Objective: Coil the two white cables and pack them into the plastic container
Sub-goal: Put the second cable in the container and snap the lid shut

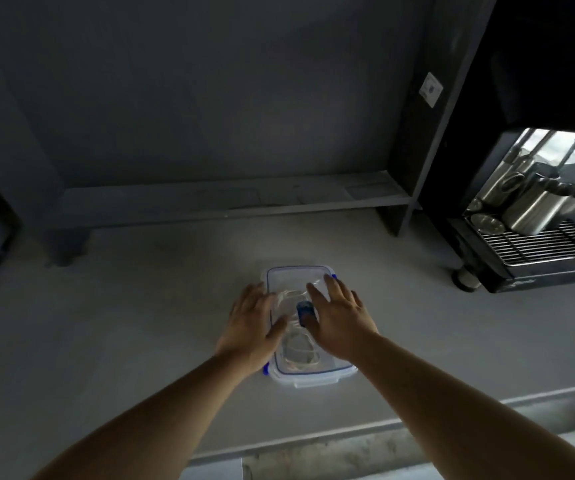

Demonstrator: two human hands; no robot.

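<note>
A clear plastic container (pixel 291 276) with a blue-trimmed lid and blue side clips lies on the grey counter. Through the lid I see coiled white cables (pixel 298 353) and a small blue item (pixel 304 311) inside. My left hand (pixel 251 323) rests flat on the container's left side, fingers spread. Flat on the lid's right side lies my right hand (pixel 339 320), fingers apart. Neither hand grips anything.
A black coffee machine (pixel 535 216) with steel jugs and a drip grille stands at the right. A low ledge (pixel 230 202) runs along the back wall. The counter's front edge (pixel 313 441) is close below the container.
</note>
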